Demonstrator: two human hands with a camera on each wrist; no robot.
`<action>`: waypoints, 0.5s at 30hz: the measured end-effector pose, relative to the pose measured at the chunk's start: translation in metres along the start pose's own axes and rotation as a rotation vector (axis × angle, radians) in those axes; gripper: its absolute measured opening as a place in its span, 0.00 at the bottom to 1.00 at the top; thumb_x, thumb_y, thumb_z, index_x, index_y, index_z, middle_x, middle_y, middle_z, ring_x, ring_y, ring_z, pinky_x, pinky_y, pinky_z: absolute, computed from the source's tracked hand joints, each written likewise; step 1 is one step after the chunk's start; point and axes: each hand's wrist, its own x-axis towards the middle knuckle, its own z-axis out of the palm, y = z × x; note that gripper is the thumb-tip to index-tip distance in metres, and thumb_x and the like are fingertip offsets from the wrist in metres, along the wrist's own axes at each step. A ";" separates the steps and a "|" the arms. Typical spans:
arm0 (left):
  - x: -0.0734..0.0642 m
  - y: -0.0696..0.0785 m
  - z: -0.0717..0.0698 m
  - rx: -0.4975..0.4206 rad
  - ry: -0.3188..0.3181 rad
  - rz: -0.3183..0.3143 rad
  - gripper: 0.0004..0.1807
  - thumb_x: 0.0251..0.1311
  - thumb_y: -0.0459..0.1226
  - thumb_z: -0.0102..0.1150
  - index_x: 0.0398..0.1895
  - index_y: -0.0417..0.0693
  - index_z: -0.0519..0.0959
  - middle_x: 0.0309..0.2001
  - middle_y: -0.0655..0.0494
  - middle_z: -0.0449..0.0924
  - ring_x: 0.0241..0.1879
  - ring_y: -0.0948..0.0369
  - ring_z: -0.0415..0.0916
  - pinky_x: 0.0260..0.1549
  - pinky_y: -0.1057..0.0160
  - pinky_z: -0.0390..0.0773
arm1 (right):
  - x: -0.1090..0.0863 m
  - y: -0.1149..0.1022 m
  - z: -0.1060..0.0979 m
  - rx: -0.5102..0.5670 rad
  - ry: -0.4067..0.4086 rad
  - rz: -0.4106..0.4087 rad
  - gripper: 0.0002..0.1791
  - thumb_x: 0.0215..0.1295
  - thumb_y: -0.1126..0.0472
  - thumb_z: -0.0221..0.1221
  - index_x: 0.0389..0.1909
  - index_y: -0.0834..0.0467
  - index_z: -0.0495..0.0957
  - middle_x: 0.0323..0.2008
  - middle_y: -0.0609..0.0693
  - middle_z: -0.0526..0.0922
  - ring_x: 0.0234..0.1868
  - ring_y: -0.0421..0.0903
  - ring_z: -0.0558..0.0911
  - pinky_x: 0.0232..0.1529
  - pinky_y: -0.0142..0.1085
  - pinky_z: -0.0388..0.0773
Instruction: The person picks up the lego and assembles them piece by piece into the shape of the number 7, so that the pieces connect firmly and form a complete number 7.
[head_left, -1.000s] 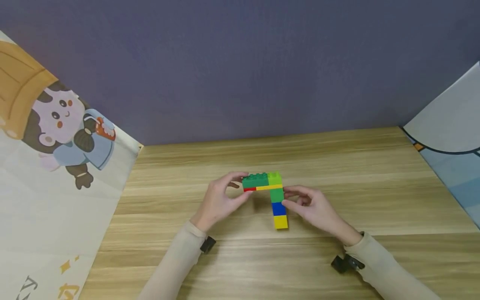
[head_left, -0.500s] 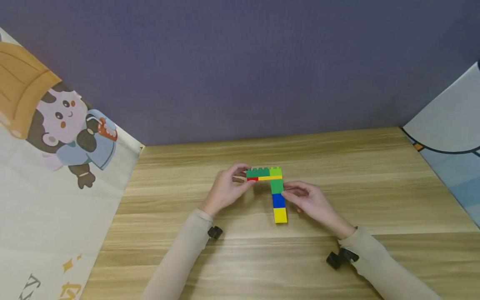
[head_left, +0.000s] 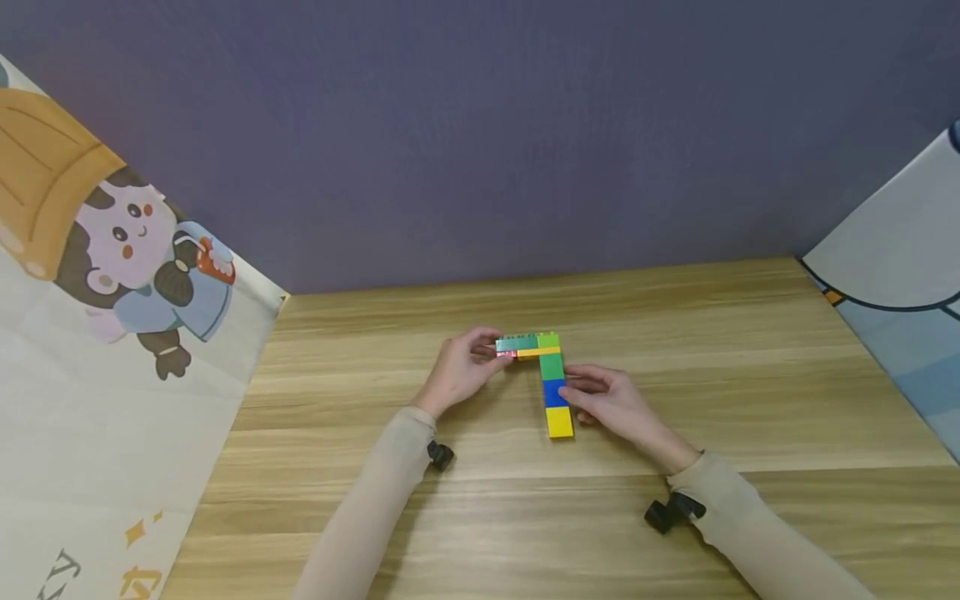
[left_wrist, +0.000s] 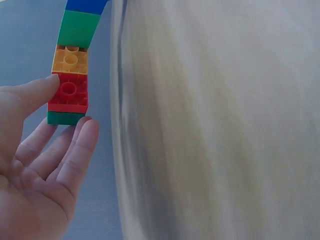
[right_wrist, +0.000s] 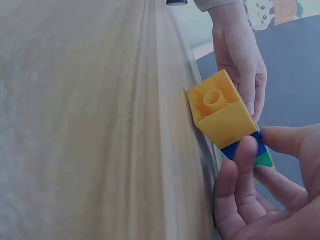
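Note:
Toy building bricks joined in an upside-down L are held between both hands. The upright leg has a yellow brick at its near end, then a blue brick and a green brick. A light green brick tops the corner. To the left runs an arm with a dark green brick over thin red and yellow-orange bricks. My left hand pinches the arm's end, thumb against the red brick. My right hand grips the leg around the blue and green bricks.
Wood-grain tabletop lies below both hands. A dark wall panel stands behind it. A printed cartoon panel is at the left, and a white and blue panel at the right.
Both hands have moved slightly away from the person with the joined bricks. The bricks have tipped, so fewer stud tops show. Both hands keep their hold.

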 end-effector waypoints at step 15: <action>0.015 -0.001 0.010 0.014 -0.001 -0.071 0.24 0.68 0.39 0.73 0.65 0.46 0.82 0.63 0.48 0.84 0.55 0.51 0.87 0.53 0.54 0.88 | 0.012 0.004 -0.005 -0.035 -0.023 -0.028 0.34 0.75 0.54 0.66 0.74 0.68 0.70 0.63 0.68 0.83 0.40 0.44 0.88 0.41 0.35 0.88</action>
